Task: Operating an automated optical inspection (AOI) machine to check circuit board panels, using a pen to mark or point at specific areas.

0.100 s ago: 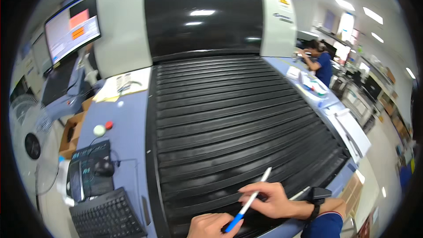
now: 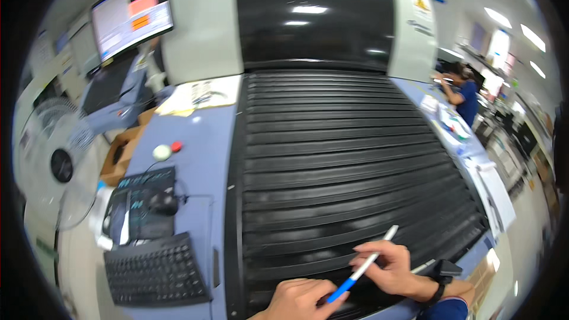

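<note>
A slim marker pen [image 2: 372, 256] with a white barrel and a blue end slants above the near part of the black ribbed bed [image 2: 332, 169]. My right hand [image 2: 388, 268] pinches its white barrel between thumb and fingers, and the white tip points up and away. At the pen's lower, blue end is my left hand [image 2: 301, 297], fingers curled and closed around that end; its fingertips are partly hidden. A black watch-like band [image 2: 441, 278] is on my right wrist.
Behind the bed stands a pale machine with a dark glossy cover [image 2: 314, 18]. To the left are a keyboard [image 2: 157, 269], a mouse [image 2: 163, 201], a red button [image 2: 176, 146] and a monitor [image 2: 133, 15]. A person in blue [image 2: 465, 98] works at the far right, beyond white folders [image 2: 495, 192].
My view has swung left, so the machine and bed sit further right in the picture. Both hands keep the same hold on the marker pen.
</note>
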Demonstrator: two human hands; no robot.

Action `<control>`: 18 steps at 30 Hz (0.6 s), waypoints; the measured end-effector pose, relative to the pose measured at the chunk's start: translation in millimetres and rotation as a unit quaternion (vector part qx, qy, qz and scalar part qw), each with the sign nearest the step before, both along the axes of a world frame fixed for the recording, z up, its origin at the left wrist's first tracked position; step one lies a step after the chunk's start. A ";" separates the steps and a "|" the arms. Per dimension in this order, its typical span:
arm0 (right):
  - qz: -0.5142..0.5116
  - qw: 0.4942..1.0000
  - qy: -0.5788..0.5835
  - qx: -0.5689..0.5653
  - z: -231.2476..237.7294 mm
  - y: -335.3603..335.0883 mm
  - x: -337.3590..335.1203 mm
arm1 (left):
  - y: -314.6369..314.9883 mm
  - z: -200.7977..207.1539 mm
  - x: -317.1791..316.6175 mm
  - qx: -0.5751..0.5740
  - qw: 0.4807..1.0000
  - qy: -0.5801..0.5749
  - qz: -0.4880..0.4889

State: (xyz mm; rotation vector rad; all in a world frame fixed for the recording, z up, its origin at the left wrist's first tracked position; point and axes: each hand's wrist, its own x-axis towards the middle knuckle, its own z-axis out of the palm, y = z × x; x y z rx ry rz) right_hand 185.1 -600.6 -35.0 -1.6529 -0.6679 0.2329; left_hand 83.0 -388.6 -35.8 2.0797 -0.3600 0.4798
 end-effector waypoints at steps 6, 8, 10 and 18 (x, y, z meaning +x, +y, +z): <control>-0.029 0.998 -0.044 -0.014 -14.7 -5.8 1.5 | 1.8 10.3 -0.2 -0.025 0.999 -0.034 0.027; -0.067 0.998 0.000 0.013 -24.8 -14.5 2.2 | 0.4 8.9 4.7 -0.030 0.998 -0.037 0.028; -0.116 0.993 0.020 0.027 -16.6 -14.6 -0.9 | -2.4 7.2 8.6 -0.036 0.998 -0.048 0.016; -0.030 0.999 0.026 -0.017 -1.5 -7.6 -1.8 | -3.3 7.2 -0.7 -0.036 0.998 -0.037 0.026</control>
